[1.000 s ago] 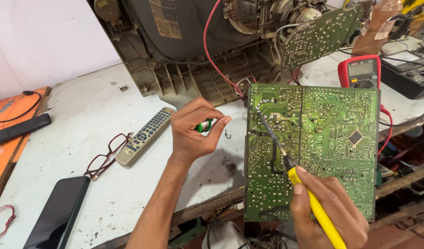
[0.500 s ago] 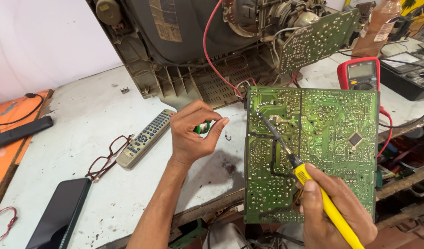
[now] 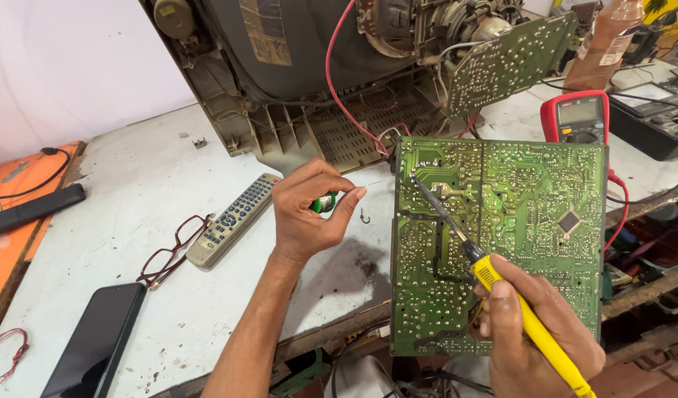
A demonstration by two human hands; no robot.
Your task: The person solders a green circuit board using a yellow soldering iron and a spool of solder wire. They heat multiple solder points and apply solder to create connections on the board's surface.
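Nearby: grey remote control point(image 3: 232, 220), red-framed spectacles point(image 3: 173, 249), black phone point(image 3: 96, 350), red multimeter point(image 3: 577, 116). Right hand point(image 3: 534, 343) clamps yellow-handled soldering iron point(image 3: 493, 278) on green circuit board point(image 3: 523, 221); left hand point(image 3: 306, 210) pinches small green spool point(image 3: 324, 202).

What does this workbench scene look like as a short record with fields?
Left hand: left hand pinches a small green object above the table
Right hand: right hand holds a yellow-handled soldering iron, tip on the board's upper left
Board: green circuit board, solder side up, at the table edge
Behind: opened television chassis, red multimeter
On table: white table bears remote control, glasses, black phone
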